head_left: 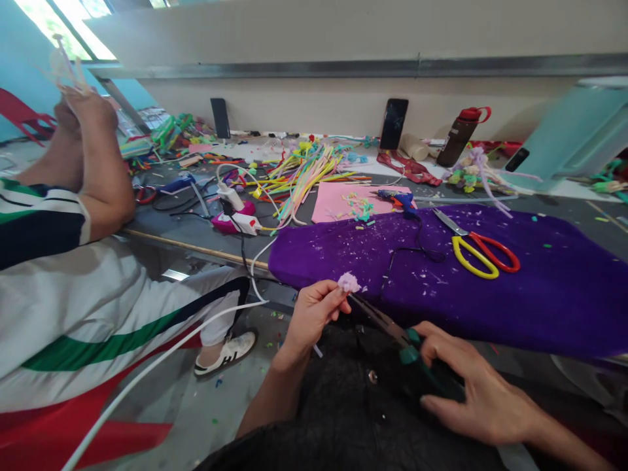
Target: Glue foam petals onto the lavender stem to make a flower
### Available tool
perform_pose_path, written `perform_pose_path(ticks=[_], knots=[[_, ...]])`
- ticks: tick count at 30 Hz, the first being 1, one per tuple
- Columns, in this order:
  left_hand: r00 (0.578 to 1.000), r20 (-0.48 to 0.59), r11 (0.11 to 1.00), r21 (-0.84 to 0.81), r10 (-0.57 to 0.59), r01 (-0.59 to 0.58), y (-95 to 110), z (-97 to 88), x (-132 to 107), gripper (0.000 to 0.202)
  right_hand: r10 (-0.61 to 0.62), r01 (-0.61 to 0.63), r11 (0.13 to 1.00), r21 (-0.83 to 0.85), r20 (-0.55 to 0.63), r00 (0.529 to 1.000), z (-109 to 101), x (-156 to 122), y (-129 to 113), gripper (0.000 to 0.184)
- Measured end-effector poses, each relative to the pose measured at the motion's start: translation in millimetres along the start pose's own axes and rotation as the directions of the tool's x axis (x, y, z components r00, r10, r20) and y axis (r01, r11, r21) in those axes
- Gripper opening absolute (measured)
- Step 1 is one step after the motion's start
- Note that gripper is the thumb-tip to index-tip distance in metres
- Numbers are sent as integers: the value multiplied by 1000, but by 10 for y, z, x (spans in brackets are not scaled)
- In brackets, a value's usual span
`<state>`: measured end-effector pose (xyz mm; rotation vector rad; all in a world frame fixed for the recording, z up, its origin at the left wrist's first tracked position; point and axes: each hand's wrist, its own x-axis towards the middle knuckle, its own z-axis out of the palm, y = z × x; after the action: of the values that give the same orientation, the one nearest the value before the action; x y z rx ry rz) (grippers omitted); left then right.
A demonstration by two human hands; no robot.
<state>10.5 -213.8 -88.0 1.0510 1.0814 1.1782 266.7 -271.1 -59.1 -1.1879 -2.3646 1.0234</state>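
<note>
My left hand (316, 311) is closed in a pinch on a small pale lilac fluffy flower (348, 282) held above the near edge of the purple cloth (540, 294). A thin pale strip shows below this hand. My right hand (471, 379) grips green-handled long-nose pliers (385, 320). Their dark, narrow jaws point left, with tips close to the left fingertips just under the flower. Whether the tips touch anything I cannot tell. Part of the handles is hidden by my fingers and blends into my dark clothing.
Scissors (473, 245) with red and yellow handles lie on the cloth. A blue glue gun (400, 198) rests by a pink sheet (328, 199) with scraps. Behind are colourful pipe cleaners (314, 176), a power strip (240, 222) and a bottle (458, 137). A co-worker (98, 216) sits left; a white cable (161, 363) crosses nearby.
</note>
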Motion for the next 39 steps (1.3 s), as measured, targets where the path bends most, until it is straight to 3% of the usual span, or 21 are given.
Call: perform_pose_path(ticks=[10, 39], knots=[[993, -43, 972, 217, 106, -94, 34, 24, -22, 18, 3, -3, 1000, -25, 1, 1000, 1, 49, -52, 29], [991, -59, 968, 225, 124, -108, 83, 55, -25, 20, -52, 61, 987, 151, -64, 997, -5, 122, -23, 28]])
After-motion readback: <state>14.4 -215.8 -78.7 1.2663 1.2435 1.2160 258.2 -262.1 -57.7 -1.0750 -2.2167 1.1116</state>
